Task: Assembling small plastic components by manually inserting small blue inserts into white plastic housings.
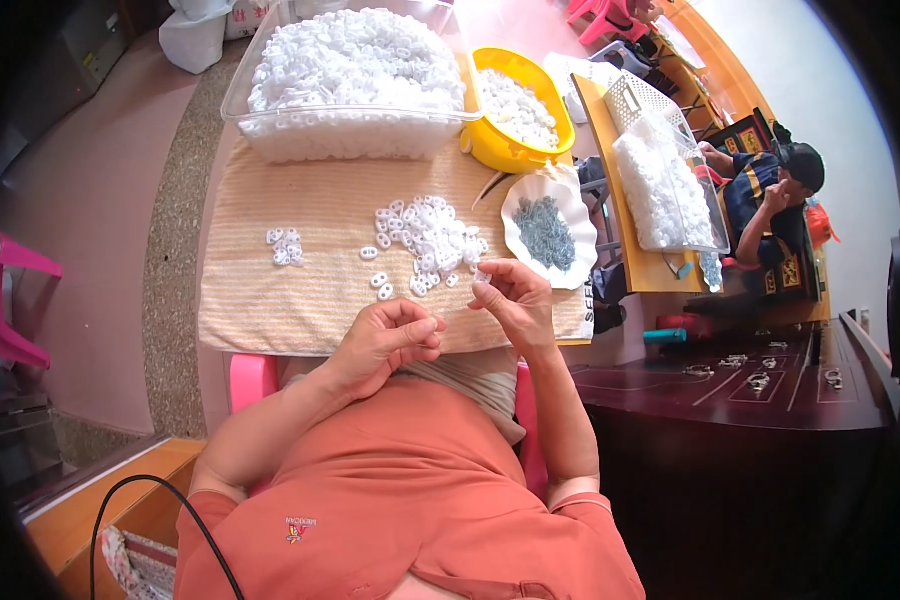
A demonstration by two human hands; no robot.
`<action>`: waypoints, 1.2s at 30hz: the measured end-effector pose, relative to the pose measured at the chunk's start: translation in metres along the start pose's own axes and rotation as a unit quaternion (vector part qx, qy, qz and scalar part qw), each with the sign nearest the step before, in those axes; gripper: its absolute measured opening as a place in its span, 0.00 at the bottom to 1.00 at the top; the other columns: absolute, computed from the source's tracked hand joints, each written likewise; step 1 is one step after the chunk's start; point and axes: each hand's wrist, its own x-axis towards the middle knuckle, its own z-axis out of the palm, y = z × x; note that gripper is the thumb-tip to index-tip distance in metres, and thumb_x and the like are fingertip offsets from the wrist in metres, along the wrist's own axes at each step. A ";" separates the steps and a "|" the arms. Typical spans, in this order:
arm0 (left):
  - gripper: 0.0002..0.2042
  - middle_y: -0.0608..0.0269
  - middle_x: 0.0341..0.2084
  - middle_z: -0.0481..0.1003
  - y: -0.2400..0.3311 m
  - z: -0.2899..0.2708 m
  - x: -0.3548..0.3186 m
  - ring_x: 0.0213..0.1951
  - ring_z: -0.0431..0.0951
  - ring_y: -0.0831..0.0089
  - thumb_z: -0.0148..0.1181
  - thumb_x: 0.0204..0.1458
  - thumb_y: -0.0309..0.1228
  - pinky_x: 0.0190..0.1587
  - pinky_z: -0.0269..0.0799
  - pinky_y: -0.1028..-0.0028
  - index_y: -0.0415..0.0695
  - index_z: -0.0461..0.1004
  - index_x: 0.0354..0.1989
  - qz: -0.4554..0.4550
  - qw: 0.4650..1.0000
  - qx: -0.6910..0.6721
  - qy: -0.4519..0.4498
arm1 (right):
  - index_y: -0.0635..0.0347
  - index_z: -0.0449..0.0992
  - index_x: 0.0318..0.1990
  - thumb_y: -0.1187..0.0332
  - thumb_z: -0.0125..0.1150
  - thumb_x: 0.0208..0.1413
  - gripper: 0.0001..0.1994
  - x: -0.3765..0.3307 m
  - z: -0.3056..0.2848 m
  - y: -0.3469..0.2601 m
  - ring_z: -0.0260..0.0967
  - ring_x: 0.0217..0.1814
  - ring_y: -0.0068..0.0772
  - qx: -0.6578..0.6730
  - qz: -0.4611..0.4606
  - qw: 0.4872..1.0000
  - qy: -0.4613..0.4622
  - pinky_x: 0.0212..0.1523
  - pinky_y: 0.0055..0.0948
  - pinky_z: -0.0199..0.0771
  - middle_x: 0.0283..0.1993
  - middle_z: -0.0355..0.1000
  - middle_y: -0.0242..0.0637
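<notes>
My right hand (522, 308) is raised over the towel's near right part, thumb and forefinger pinched on a small whitish plastic piece (482, 277). Lower and to its left, my left hand (390, 342) has its thumb and fingertips pressed together; what they hold, if anything, is too small to make out. Just beyond both hands lies a loose heap of small white oval plastic pieces (432, 232) with two holes each. Several stray pieces sit at the heap's near left edge. A smaller cluster of white pieces (285, 247) rests farther left on the striped towel (270, 310).
A large clear bin (350, 125) of white pieces and a yellow basin (505, 150) stand at the back. At right is a white scalloped plate (580, 262) of small grey-blue pieces (542, 235). A person (770, 200) sits at another table, beside a filled clear bin (665, 190).
</notes>
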 end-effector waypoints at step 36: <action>0.05 0.57 0.40 0.76 -0.006 -0.005 0.000 0.36 0.79 0.75 0.59 0.56 0.28 0.40 0.79 0.75 0.41 0.73 0.37 -0.001 1.000 0.024 -0.012 | 0.68 0.72 0.51 0.77 0.62 0.55 0.16 -0.020 0.002 0.019 0.70 0.34 0.16 -0.072 -0.006 0.997 -0.032 0.37 0.19 0.75 0.33 0.72 0.29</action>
